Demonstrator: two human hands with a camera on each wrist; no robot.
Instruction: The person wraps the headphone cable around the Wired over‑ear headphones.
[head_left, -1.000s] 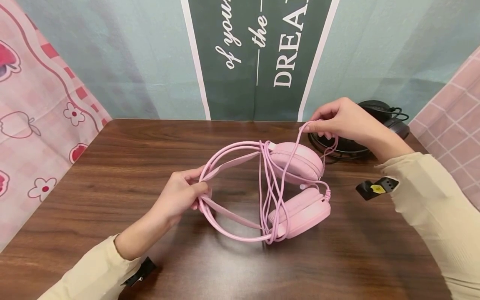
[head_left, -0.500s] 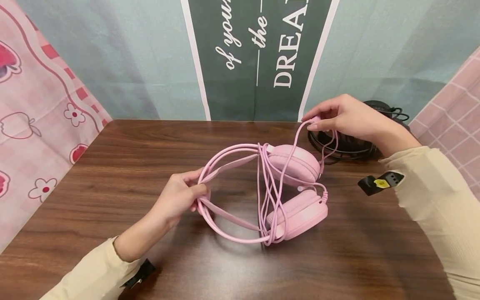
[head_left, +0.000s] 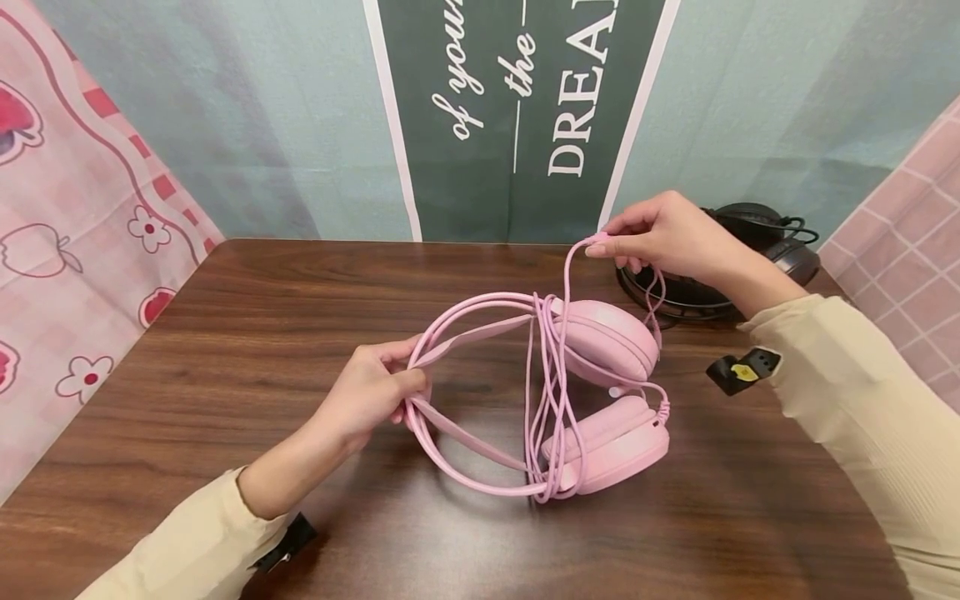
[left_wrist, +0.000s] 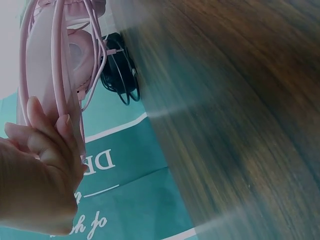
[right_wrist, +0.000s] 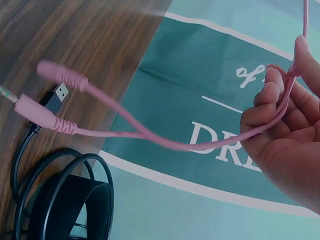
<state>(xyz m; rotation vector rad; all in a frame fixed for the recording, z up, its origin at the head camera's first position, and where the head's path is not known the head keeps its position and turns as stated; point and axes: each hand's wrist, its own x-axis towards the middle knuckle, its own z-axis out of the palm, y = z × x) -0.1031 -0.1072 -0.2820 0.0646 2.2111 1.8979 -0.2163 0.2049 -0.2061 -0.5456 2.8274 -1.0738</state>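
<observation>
My left hand (head_left: 375,387) grips the rounded top of the headband of a pair of pink headphones (head_left: 618,458) above the table. In the left wrist view its fingers curl round the headband's pink tubes (left_wrist: 59,65). The pink cable (head_left: 566,283) is wound several times across the headphones near the ear cups. With thumb and fingers, my right hand (head_left: 667,237) pinches a stretch of this cable up behind the far ear cup. Past that hand, the right wrist view shows the cable splitting into two ends, a jack plug (right_wrist: 37,112) and a second pink connector (right_wrist: 60,75), hanging loose.
Black headphones (head_left: 797,260) with a coiled black cable lie at the table's back right corner, behind my right wrist. Their black USB plug (right_wrist: 57,97) shows in the right wrist view. A printed backdrop (head_left: 300,125) stands behind the brown wooden table (head_left: 225,333).
My right hand first moved slightly right, then back left, with the pinched cable. The pink headphones, held by my left hand, have shifted a little to the right and toward me.
</observation>
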